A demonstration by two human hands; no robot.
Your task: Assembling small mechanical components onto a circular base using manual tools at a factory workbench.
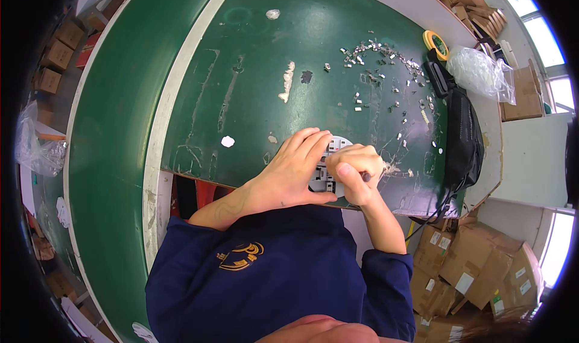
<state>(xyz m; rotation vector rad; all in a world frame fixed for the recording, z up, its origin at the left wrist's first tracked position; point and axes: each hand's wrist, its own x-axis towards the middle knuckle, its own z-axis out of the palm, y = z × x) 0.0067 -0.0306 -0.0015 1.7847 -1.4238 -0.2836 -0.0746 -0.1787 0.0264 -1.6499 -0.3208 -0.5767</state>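
At the near edge of the green table lies a round, pale grey-white piece [330,173] with rows of small square and rectangular recesses or fittings. My left hand [294,169] spans it, fingers along its far left side and thumb at its near edge, gripping it in place. My right hand [357,169] is closed in a fist over its right side. Out of that fist sticks the rounded dark end of a handle [365,176]; the tool's working end is hidden under the hand. Both hands cover much of the round piece.
Many small metal-and-white parts [380,59] are scattered over the green table [253,102] at the far right. Beyond them are a yellow tape roll [435,45], a clear plastic bag [479,75] and a black bag [463,138]. Cardboard boxes [476,258] pile up at lower right.
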